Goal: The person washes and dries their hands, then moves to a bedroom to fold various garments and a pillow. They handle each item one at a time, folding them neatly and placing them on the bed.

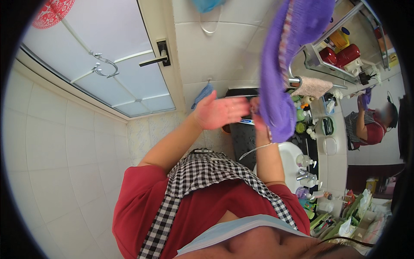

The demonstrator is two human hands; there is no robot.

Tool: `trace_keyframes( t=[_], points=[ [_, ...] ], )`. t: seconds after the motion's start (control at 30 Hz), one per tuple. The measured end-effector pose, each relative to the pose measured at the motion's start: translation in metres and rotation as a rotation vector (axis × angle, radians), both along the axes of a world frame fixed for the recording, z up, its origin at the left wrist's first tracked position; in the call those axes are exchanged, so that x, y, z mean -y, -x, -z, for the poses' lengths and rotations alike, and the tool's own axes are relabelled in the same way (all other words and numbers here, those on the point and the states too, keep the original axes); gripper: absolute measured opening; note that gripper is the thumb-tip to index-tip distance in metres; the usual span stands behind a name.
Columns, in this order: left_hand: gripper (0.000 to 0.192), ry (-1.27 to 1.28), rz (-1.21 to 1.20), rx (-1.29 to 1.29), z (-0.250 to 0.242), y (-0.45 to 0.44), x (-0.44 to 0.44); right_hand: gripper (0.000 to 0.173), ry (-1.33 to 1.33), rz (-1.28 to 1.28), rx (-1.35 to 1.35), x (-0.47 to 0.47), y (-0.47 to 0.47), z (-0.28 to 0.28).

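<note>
My left hand (221, 111) is held out with the palm towards me, the fingers stretched to the right and the thumb raised; it holds nothing and is a little blurred. Its fingertips are close to my right hand (259, 121), which is largely covered by a purple towel (278, 110) with a striped edge. The towel runs down from the top of the view over the right wrist. Whether my right fingers grip it is hidden. A thin white cord (255, 149) lies across the right forearm, above a white washbasin (288, 155).
A faucet (305, 176) and soap bottles (304, 161) stand along the basin. Beyond the towel are a rail with a beige cloth (312, 86) and a glass shelf (333, 66) with containers. A mirror (372, 123) is at right, a door with a handle (155, 61) at upper left.
</note>
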State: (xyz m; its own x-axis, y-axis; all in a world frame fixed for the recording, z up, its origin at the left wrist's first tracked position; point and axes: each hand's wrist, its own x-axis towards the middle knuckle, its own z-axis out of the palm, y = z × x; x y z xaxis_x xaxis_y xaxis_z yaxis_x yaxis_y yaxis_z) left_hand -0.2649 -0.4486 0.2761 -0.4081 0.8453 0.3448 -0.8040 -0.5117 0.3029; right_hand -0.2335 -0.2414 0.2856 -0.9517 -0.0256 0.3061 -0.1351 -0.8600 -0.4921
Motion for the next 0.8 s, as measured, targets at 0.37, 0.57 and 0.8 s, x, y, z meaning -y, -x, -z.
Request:
trace_keyframes(
  t=[0.37, 0.57, 0.8],
  points=[
    [0.066, 0.352, -0.472, 0.279, -0.038, 0.009, -0.055, 0.058, -1.547, 0.787, -0.224, 0.09, -0.024, 0.02],
    [0.067, 0.318, -0.566, -0.033, -0.014, 0.003, -0.043, 0.049, -1.293, 0.541, 0.025, 0.079, 0.021, 0.036],
    [0.057, 1.275, -0.744, -0.105, 0.073, -0.021, 0.002, 0.037, -1.991, 0.835, -0.22, 0.01, 0.045, 0.016]
  ],
)
